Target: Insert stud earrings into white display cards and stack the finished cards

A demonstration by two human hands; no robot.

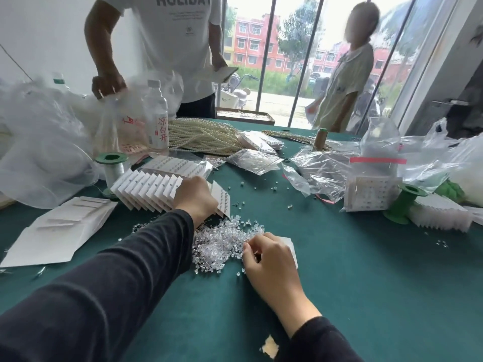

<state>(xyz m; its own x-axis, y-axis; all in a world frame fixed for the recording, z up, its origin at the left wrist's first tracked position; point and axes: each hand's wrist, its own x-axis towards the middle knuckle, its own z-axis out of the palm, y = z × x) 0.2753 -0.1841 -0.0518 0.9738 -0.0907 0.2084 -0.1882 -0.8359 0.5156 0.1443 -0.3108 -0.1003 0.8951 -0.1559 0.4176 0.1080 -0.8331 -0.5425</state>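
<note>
Curling the left hand (196, 198) round the card stack (146, 189) at 11 o'clock keeps it tidy. Right hand (269, 257) grips a card (291, 245) beside the studs (222, 244), probably for quick loading.

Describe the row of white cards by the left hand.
The card row is a run of white cards, paper by the look, standing on edge on the green table. They lean and overlap like a fan. Several show a small dark mark near the top edge. The left hand grips the row's right end with curled fingers, and a green spool stands just behind its left end.
</note>
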